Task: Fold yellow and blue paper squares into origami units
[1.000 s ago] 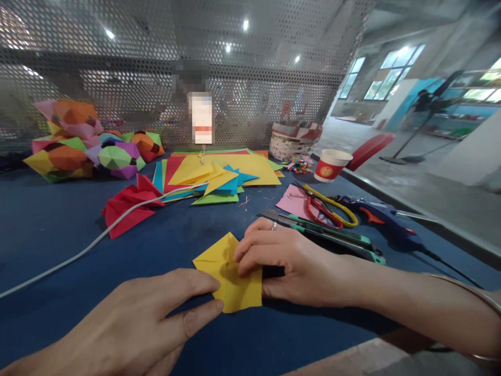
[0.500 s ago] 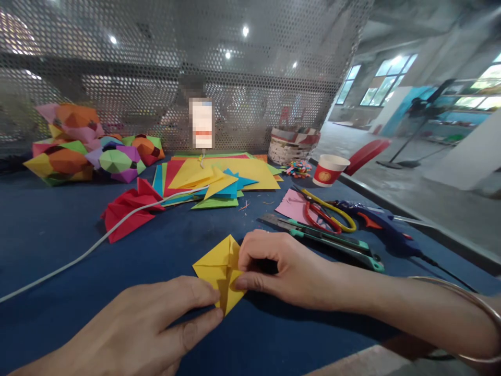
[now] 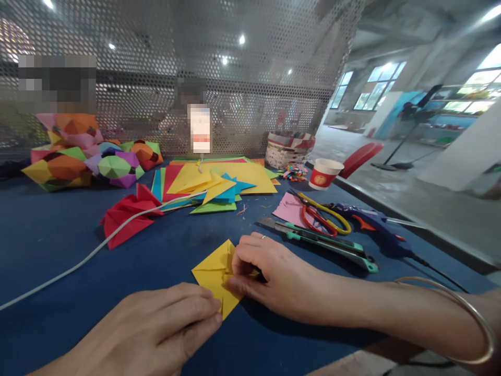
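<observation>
A folded square of yellow paper (image 3: pixel 213 261) with crease lines lies on the dark blue table in front of me. My right hand (image 3: pixel 274 271) is closed in a pinch on a flap at the paper's right side, its thumb below and curled fingers above. At the lower left edge, my left hand (image 3: pixel 168 324) grips the paper near its bottom corner, fingertips pressed close together on it. Behind the right hand lies a cutter knife (image 3: pixel 324 243) with green parts. Beside the knife are scissors with red and yellow handles (image 3: pixel 329 211), partly over a pink paper (image 3: pixel 285 210).
A grey cord (image 3: pixel 90 256) crosses the left side, over red folded paper (image 3: pixel 127 216). Coloured sheets (image 3: pixel 254 177) are stacked behind. At right are a blue glue gun (image 3: pixel 376 227), paper cup (image 3: pixel 324 174) and basket (image 3: pixel 287 151). Paper polyhedra (image 3: pixel 58 169) stand at left.
My right thumb and fingers have shifted slightly left and inward over the yellow paper, with the flap in them. The left hand keeps its place. The view has tilted a little.
</observation>
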`<state>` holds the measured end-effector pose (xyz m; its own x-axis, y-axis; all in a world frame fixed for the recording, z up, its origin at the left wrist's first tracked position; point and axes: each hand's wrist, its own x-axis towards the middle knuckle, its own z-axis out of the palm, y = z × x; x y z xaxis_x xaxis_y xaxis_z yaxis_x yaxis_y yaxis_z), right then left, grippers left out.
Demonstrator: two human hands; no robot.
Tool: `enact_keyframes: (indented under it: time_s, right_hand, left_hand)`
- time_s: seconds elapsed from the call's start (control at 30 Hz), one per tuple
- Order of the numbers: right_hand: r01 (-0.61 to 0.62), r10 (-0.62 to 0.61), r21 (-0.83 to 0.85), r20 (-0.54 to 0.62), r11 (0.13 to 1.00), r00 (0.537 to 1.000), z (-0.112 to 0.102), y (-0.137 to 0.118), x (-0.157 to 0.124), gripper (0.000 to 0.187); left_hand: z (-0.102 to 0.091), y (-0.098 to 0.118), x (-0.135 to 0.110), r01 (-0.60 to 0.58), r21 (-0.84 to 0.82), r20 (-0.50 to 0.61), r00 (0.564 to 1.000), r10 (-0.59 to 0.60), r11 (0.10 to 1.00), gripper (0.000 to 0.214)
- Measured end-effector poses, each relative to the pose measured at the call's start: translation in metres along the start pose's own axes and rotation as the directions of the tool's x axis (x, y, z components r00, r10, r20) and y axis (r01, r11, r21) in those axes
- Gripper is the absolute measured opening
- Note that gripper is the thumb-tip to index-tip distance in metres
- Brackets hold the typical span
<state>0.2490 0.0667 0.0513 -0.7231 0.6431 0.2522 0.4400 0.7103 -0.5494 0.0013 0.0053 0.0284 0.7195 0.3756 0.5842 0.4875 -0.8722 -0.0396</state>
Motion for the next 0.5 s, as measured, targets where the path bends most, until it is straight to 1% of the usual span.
enact_keyframes:
  time_s: [0.07,0.13,0.23,0.3,0.37,0.43,0.47,0.5]
  right_hand:
    - [0.003,-0.003,-0.007,-0.001,1.000,1.000,0.000,0.000,0.000,0.023]
    - [0.002,-0.002,-0.008,0.004,1.000,1.000,0.000,0.000,0.000,0.023]
    - [0.002,-0.002,-0.009,0.006,1.000,1.000,0.000,0.000,0.000,0.024]
    - [0.005,-0.005,-0.008,0.003,1.000,1.000,0.001,0.000,0.000,0.024]
    - [0.007,-0.007,-0.003,-0.001,1.000,1.000,0.001,0.001,-0.001,0.024]
    - [0.009,-0.009,0.008,-0.004,1.000,1.000,0.002,0.001,-0.001,0.024]
    - [0.011,-0.011,0.015,-0.005,1.000,1.000,0.002,0.001,-0.002,0.024]
    - [0.014,-0.014,0.022,-0.005,1.000,1.000,0.002,0.001,-0.002,0.024]
  left_hand:
    - [0.002,0.001,0.010,0.009,0.017,-0.031,0.999,-0.008,1.000,0.040]
    - [0.001,0.003,0.013,0.004,0.027,-0.031,1.000,-0.003,1.000,0.039]
    - [-0.004,0.004,0.004,-0.008,0.041,-0.015,1.000,0.009,0.999,0.043]
    - [-0.006,0.005,-0.005,0.030,0.090,0.035,0.999,-0.034,0.995,0.050]
    - [-0.003,0.004,-0.010,0.071,0.097,0.086,0.993,-0.079,0.993,0.055]
    - [0.004,0.004,-0.010,0.073,0.014,0.110,0.991,-0.075,0.997,0.053]
    - [0.007,0.003,-0.008,0.101,-0.032,0.135,0.986,-0.096,0.994,0.050]
    - [0.010,0.003,-0.006,0.162,-0.069,0.168,0.975,-0.149,0.984,0.047]
